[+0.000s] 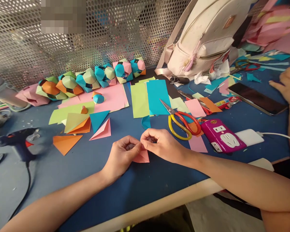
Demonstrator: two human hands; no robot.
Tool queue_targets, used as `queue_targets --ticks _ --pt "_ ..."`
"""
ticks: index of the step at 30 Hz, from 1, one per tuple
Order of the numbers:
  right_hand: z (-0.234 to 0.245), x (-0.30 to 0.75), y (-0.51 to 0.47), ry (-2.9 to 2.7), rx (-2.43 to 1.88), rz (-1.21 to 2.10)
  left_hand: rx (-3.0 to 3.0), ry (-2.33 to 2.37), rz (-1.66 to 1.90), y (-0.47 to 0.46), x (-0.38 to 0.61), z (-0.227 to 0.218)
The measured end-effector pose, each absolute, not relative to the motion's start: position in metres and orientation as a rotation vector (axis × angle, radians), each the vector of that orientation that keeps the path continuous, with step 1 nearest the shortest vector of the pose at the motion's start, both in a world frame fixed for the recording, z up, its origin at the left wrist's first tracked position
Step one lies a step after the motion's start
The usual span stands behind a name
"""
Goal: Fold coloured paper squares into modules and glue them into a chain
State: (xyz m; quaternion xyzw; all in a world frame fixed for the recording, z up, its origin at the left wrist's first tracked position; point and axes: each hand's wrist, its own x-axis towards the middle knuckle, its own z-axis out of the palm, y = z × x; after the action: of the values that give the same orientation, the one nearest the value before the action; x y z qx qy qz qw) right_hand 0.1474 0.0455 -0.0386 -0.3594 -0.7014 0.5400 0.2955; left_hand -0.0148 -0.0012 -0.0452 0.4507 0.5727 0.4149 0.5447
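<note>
Both hands meet over a small folded pink paper (142, 157) near the table's front edge. My left hand (122, 154) pinches the paper between thumb and curled fingers. From the right, my right hand (163, 145) pinches at its upper edge, fingertips touching those of the left; its exact grip is partly hidden. Just beyond lies a small folded blue paper (146, 122). To the left are a folded pink piece (101, 130), a blue triangle (98, 120), an orange piece (67, 144) and stacked green and orange folds (76, 124).
Scissors (183, 122) lie right of my hands, beside a purple power adapter (223, 135) and a phone (257, 98). A glue gun (19, 141) rests at left. Folded paper balls (87, 80) line the mesh panel. A backpack (200, 35) stands behind; another person's hand (286, 83) is at right.
</note>
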Motion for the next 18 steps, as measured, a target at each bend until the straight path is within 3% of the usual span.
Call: queue_targets --ticks 10,18 --pt "-0.0450 0.1501 0.0536 -1.792 -0.973 1.177 0.840 1.124 1.095 0.0011 -0.0139 -0.0393" --pt "-0.0447 0.1490 0.0499 -1.834 -0.913 1.085 1.015 1.193 1.048 0.0002 -0.0141 -0.0460"
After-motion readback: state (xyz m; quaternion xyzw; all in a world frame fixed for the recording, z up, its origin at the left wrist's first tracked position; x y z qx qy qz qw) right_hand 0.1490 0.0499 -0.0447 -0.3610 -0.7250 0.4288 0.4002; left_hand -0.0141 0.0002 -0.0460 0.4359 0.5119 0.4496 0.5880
